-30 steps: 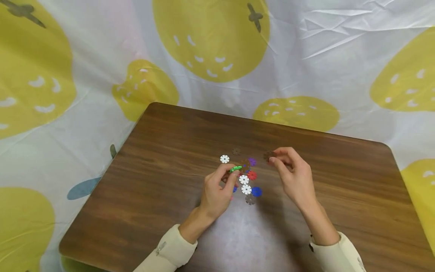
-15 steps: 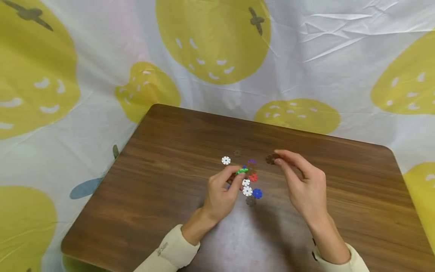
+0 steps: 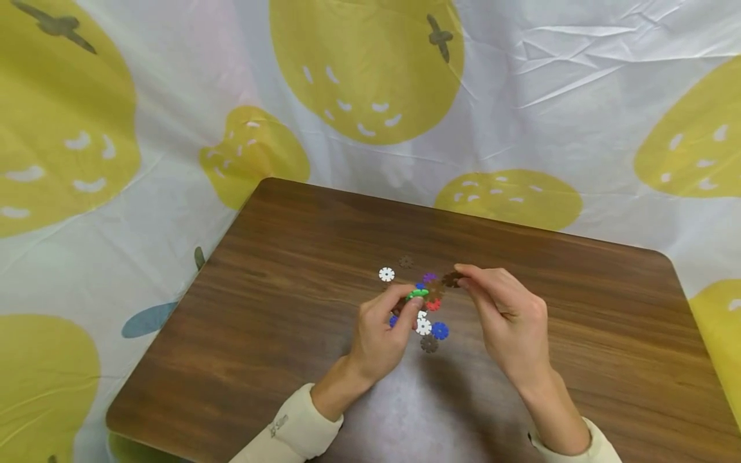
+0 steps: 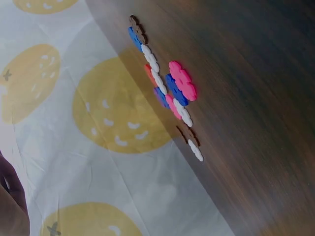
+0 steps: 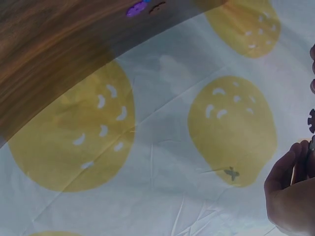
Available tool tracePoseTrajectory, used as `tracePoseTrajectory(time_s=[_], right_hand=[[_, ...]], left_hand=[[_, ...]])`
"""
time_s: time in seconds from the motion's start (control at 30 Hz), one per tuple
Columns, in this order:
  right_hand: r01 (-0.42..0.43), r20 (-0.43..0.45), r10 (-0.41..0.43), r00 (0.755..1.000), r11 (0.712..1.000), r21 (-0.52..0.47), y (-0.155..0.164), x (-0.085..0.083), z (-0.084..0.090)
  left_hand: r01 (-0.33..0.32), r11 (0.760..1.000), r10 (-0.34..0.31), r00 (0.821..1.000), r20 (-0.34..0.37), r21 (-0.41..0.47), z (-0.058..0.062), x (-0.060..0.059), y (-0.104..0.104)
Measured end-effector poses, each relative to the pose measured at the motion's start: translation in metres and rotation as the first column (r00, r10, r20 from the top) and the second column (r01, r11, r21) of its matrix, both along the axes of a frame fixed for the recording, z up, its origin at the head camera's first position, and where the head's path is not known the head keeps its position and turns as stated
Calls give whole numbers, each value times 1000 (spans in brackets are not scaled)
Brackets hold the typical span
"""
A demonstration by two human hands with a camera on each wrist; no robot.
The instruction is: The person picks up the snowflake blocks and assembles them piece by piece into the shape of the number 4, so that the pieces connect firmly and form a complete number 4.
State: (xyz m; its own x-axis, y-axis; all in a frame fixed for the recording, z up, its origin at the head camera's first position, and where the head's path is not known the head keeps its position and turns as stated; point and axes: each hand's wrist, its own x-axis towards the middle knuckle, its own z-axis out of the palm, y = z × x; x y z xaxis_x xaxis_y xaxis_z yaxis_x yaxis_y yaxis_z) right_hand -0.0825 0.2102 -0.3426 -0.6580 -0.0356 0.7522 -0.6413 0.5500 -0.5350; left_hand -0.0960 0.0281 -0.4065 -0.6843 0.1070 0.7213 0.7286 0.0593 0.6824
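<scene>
In the head view, my left hand (image 3: pixel 382 331) pinches a green notched disc (image 3: pixel 417 294) edge-on between thumb and index finger. Close on its right, my right hand (image 3: pixel 512 321) holds a brown notched disc (image 3: pixel 451 279) by its edge at the fingertips. Both hands are over a group of flat notched plastic discs on the table. Among these lie a white disc (image 3: pixel 386 274), a purple disc (image 3: pixel 429 277), a red disc (image 3: pixel 433 305) and a blue disc (image 3: pixel 440 331). The left hand hides part of the group. A pink disc (image 4: pixel 183 81) shows in the left wrist view.
The discs lie around the middle of a dark wood-grain table (image 3: pixel 278 257) with rounded corners. Behind it hangs a white curtain (image 3: pixel 370 164) printed with large yellow fruit. Another brown disc (image 3: pixel 429 344) lies at the near end of the group.
My right hand first drew slightly right, then came back left with the brown disc, nearer the green one. My left hand has shifted a little to the right, keeping its pinch.
</scene>
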Motion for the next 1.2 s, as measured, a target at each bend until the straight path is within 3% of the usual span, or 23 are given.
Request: tracePoseTrajectory(time_s=[0.27,0.8,0.93,1.1,1.2], right_hand=[[-22,-9,22,1000,1000,17,-3,-1,-5],[-25,24,26,999,998,-64,-11,-5,-12],[-40,112,50,992,995,-94,-12,-4,-13],[-18,240,44,970,994,-112,-8,-1,-12],[10,241,10,970,997,-81,-4,-3,-12]], left_hand=[[-3,1000,3,1000,-4,8,1,1,0],[67,994,-72,996,60,86,-2,-5,1],[74,991,-84,993,88,110,-4,-7,-2],[38,992,-53,991,126,122,-5,-8,-6],[24,990,-43,989,141,136,-5,-8,-8]])
